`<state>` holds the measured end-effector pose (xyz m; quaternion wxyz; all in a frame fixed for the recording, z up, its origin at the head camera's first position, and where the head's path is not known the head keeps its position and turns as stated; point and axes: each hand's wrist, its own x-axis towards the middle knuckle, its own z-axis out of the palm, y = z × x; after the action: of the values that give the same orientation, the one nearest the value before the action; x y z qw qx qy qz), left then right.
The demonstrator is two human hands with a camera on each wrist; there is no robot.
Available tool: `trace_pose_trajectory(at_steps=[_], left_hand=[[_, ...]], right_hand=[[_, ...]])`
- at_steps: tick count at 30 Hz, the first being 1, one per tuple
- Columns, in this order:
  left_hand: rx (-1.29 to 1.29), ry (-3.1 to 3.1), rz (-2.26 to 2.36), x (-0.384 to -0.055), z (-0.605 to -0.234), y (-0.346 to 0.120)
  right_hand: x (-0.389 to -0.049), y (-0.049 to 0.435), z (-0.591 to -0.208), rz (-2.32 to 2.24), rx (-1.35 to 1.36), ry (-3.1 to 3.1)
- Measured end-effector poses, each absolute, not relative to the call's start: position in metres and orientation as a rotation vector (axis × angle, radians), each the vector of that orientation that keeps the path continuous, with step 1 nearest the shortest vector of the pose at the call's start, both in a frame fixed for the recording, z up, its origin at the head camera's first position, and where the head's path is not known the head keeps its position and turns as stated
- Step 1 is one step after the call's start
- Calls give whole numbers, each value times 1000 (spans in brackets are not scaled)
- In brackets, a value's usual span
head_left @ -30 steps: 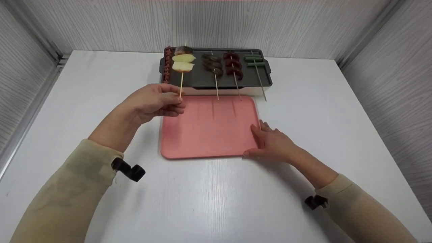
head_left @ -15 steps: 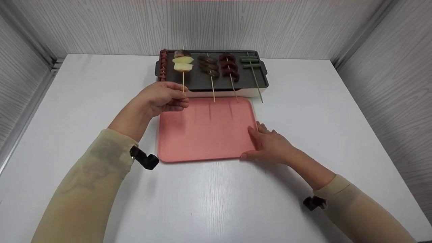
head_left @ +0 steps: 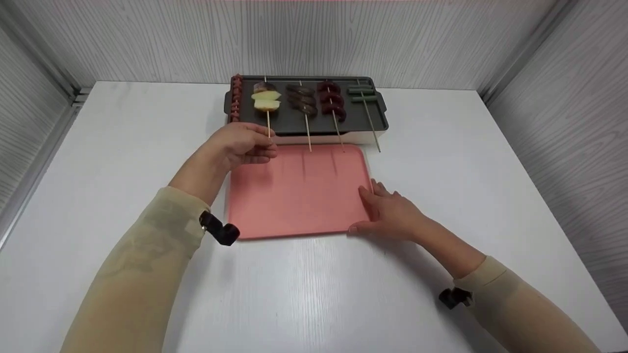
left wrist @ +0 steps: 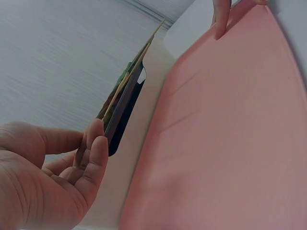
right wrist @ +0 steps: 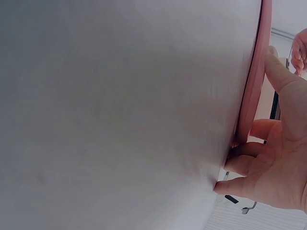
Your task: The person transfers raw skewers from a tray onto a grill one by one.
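My left hand (head_left: 247, 143) pinches the lower end of a wooden skewer (head_left: 268, 122) between thumb and fingers. Its food pieces (head_left: 266, 97), two pale yellow and one brownish, lie over the left part of the dark grill plate (head_left: 274, 126). In the left wrist view, the left hand (left wrist: 62, 172) is beside the grill's front side, above the far rim of the pink tray (left wrist: 230, 120). My right hand (head_left: 390, 213) holds the tray's near right corner, with the index finger inside the rim and the thumb (right wrist: 276, 67) at the front edge.
Right of the held skewer lie a brown twisted skewer (head_left: 301, 99), a dark red one (head_left: 331, 100) and a green one (head_left: 362, 91). A red skewer (head_left: 236, 98) lies along the plate's left edge. The white table (head_left: 294, 284) meets walls at the back and sides.
The left hand has moved slightly right and brought the skewer's food lower over the grill plate. The right hand stays at the tray corner. The whole head view has shifted a little.
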<state>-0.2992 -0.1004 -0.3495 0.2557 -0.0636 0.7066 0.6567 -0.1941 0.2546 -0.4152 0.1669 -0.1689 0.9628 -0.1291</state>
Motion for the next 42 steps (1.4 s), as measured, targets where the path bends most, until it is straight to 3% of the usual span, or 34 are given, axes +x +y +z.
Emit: trace_pose_trajectory(at_steps=[29, 42], left_hand=[[-347, 1958, 1761, -281, -357, -81], [101, 2632, 1274, -213, -374, -90]], right_hand=[[-196, 260, -419, -381, -495, 2747], [-197, 265, -423, -407, -504, 2768]])
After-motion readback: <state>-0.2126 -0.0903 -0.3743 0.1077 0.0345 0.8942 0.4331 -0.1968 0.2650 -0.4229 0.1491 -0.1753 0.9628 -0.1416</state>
